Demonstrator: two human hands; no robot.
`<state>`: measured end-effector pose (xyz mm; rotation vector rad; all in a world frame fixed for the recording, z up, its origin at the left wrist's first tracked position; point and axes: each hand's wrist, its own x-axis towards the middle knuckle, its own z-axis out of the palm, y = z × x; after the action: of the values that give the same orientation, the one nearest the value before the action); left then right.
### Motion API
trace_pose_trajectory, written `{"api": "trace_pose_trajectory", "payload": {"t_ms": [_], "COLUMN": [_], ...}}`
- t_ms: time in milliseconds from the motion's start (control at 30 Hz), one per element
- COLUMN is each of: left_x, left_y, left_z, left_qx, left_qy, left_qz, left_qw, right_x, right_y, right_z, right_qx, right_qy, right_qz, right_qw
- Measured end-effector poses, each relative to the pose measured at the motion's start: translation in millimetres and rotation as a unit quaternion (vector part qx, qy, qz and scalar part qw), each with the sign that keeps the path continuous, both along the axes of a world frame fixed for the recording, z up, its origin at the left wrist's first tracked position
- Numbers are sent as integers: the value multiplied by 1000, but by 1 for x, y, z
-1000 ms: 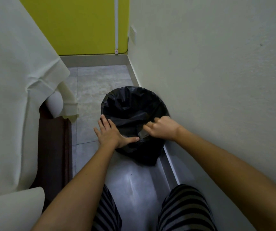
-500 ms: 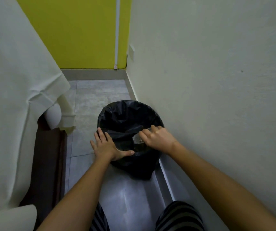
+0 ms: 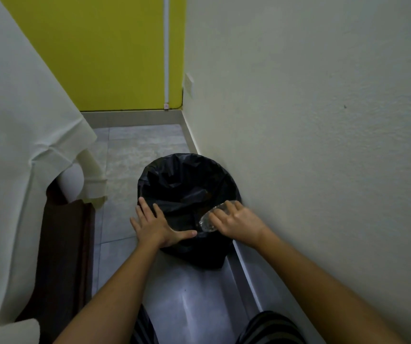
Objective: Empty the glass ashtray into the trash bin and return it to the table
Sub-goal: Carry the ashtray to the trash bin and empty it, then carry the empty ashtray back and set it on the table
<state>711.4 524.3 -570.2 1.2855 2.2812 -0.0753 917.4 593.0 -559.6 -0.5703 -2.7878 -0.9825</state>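
ashtray [image 3: 208,220] over bin [image 3: 187,180] rim, wall [image 3: 298,120] beside

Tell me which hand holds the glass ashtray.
The right hand, gripping the glass ashtray over the trash bin; the left hand lies flat on its rim.

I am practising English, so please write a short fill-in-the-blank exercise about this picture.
1. The right hand holds the glass ashtray over the ____ bin.
2. The bag lining the trash bin is ____ in colour.
3. The left hand rests flat on the bin's ____.

Missing words: trash; black; rim
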Motion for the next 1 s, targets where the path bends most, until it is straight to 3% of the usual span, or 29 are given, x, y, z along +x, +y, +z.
{"api": "trace_pose_trajectory", "payload": {"t_ms": [167, 267, 333, 433, 533, 600, 733, 800, 900, 933, 1000], "left_x": [1, 2, 0, 2, 7, 13, 25, 25, 21, 19, 13], "left_y": [2, 4, 3, 3, 6, 10, 14, 15, 12, 10, 6], "left_z": [-1, -1, 0, 1, 12, 26, 43, 45, 45, 45, 44], "left_qx": [20, 24, 23, 83, 192, 219, 257, 288, 320, 326, 329], "left_qy": [-12, -10, -9, -35, -148, -207, -248, -245, -263, -284, -318], "left_qz": [16, 6, -13, -60, -141, -185, -182, -158, -124, -114, -110], "left_qw": [1000, 1000, 1000, 994, 960, 935, 916, 912, 902, 894, 882], "right_x": [-14, -13, -7, 1, 3, -1, -12, -17, -17, -16, -14], "right_y": [-3, -10, -10, -4, 1, 1, -6, -11, -13, -13, -11], "right_z": [28, 50, 58, 65, 72, 78, 88, 96, 106, 107, 105], "right_qx": [-53, -159, -267, -328, -392, -458, -599, -636, -689, -709, -725], "right_qy": [74, 174, 231, 329, 380, 406, 486, 506, 487, 461, 395], "right_qz": [-81, -218, -283, -317, -322, -317, -289, -269, -228, -220, -214], "right_qw": [993, 947, 892, 827, 773, 725, 567, 517, 486, 487, 522]}}
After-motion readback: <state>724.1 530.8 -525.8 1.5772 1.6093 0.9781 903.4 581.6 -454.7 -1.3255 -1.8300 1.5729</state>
